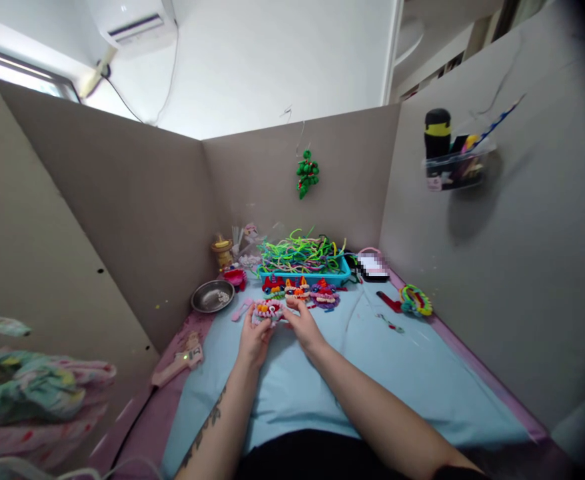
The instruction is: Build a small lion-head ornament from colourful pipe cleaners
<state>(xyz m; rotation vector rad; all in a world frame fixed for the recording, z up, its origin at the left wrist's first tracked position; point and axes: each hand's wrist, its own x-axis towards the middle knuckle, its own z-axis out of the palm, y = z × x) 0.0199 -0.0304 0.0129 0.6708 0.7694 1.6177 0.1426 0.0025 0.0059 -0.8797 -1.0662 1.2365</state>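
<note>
I hold a small pink-and-white chenille ornament (268,311) between both hands, out over the far part of the pale blue cloth (372,373) that covers my bench. My left hand (253,340) grips it from below and on its left side, fingers closed on its edge, while my right hand (300,323) pinches it from the right, so the piece sits raised and turned up toward me where I can see its face; held from two sides like this it cannot twist. Just beyond it a row of finished ornaments (302,291) in red, orange and purple lies side by side, apart from the one I hold, kept together in a line in front of the blue tray (342,272) heaped with green and mixed pipe cleaners (300,250), which is close enough to reach without leaning. To the left a metal bowl (212,295) sits near the partition, and a pink glue gun (180,360) rests on the bench's pink edge, off the working area. To the right lie a red tool (388,301) and a rainbow-coloured ornament (416,300), well apart from my hands. A green ornament (307,173) hangs on the back partition, and a clear holder (455,167) with pens is fixed to the right wall.
</note>
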